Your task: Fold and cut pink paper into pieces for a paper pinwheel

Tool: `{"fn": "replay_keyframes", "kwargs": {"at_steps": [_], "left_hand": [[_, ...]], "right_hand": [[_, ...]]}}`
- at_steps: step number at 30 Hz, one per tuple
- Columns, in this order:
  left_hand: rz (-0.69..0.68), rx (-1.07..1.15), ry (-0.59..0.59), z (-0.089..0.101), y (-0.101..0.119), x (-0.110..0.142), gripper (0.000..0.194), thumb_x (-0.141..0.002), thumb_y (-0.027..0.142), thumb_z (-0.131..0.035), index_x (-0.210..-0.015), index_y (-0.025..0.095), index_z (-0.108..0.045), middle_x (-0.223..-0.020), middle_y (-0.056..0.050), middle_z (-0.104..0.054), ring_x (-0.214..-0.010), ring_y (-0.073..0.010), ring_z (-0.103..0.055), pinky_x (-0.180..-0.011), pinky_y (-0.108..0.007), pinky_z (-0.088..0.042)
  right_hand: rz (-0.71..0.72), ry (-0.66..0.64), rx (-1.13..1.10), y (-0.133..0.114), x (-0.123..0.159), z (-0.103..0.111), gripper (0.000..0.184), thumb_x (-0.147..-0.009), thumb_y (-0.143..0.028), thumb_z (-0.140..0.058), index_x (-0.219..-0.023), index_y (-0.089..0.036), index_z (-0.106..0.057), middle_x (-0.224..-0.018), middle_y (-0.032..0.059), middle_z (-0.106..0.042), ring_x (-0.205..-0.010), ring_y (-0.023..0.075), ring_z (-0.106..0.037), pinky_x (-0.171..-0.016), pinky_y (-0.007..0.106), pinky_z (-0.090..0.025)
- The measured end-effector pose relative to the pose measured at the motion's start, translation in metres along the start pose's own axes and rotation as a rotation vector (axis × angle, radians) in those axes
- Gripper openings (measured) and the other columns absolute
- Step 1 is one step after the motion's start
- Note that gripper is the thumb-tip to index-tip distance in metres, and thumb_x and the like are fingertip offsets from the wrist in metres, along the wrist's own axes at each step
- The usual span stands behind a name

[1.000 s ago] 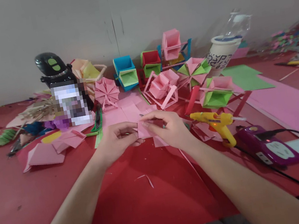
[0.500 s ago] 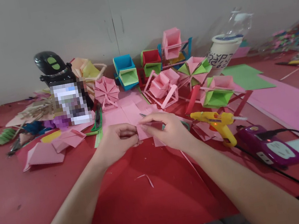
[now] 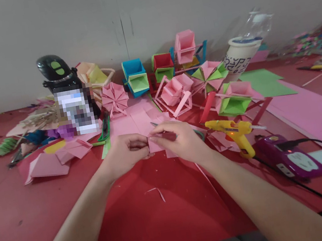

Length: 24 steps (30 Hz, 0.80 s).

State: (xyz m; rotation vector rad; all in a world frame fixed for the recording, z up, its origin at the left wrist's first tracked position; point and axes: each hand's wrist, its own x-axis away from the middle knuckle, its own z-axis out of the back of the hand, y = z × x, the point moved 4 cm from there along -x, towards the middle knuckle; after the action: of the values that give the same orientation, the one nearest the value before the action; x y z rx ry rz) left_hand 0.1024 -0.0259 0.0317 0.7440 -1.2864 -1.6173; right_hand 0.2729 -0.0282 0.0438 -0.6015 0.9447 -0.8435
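Between my two hands is a small piece of pink paper (image 3: 154, 145), held up near the middle of the red table. My left hand (image 3: 125, 151) pinches its left edge, the fingers curled and partly hidden. From the other side my right hand (image 3: 179, 138) grips the paper between thumb and fingers. The dark pointed tip of a tool (image 3: 154, 124) shows just beyond my right fingers; I cannot tell whether that hand holds it. Pink sheets (image 3: 129, 119) lie flat behind both hands. A yellow glue gun (image 3: 233, 130) rests to the right of my right hand.
Folded paper lanterns (image 3: 175, 93) stand along the back. A phone (image 3: 78, 112) leans on a black holder at left, near folded pink pieces (image 3: 47, 163). At right are a purple power strip (image 3: 292, 157) with a black cord, a white cup (image 3: 240, 56) and pink sheets (image 3: 317, 109).
My right thumb and fingers have shifted slightly left along the pink paper, toward the left fingertips. My left hand stays nearly in place.
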Motion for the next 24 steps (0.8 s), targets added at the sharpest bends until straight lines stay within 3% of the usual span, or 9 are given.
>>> {"fn": "replay_keyframes", "kwargs": {"at_steps": [6,13,20,24], "left_hand": [[-0.039,-0.043,-0.007,0.000,0.003,0.001,0.016,-0.075,0.013,-0.061,-0.083,0.021,-0.073,-0.074,0.000,-0.072,-0.073,-0.0161,-0.070,-0.073,-0.025,-0.056],[-0.115,-0.113,0.169,0.008,0.015,0.005,0.014,-0.079,0.021,-0.065,-0.088,0.020,-0.077,-0.087,-0.003,-0.077,-0.077,-0.0184,-0.071,-0.073,-0.028,-0.058],[-0.246,-0.065,0.212,0.003,0.022,0.008,0.028,-0.078,0.024,-0.073,-0.105,0.018,-0.075,-0.104,-0.007,-0.077,-0.091,-0.0213,-0.073,-0.079,-0.030,-0.061],[-0.304,-0.082,0.349,0.003,0.017,0.009,0.025,-0.079,0.025,-0.076,-0.103,0.019,-0.075,-0.100,-0.005,-0.078,-0.087,-0.0182,-0.073,-0.079,-0.027,-0.061]], "right_hand": [[-0.008,0.031,-0.002,0.001,0.000,0.002,0.011,-0.090,-0.034,-0.068,-0.095,-0.025,-0.073,-0.096,0.0024,-0.076,-0.091,0.0196,-0.070,-0.082,0.034,-0.055],[-0.076,0.087,-0.063,0.000,0.000,0.006,0.009,-0.090,-0.028,-0.066,-0.094,-0.023,-0.073,-0.095,0.0023,-0.076,-0.089,0.0179,-0.069,-0.079,0.031,-0.054],[-0.110,0.222,-0.195,0.008,-0.001,0.010,0.012,-0.088,-0.032,-0.070,-0.093,-0.020,-0.070,-0.092,0.0029,-0.073,-0.085,0.0159,-0.067,-0.077,0.029,-0.053],[-0.122,0.237,-0.249,0.011,-0.001,0.010,0.014,-0.087,-0.034,-0.071,-0.093,-0.021,-0.069,-0.089,0.0020,-0.072,-0.081,0.0145,-0.066,-0.073,0.028,-0.052]]}}
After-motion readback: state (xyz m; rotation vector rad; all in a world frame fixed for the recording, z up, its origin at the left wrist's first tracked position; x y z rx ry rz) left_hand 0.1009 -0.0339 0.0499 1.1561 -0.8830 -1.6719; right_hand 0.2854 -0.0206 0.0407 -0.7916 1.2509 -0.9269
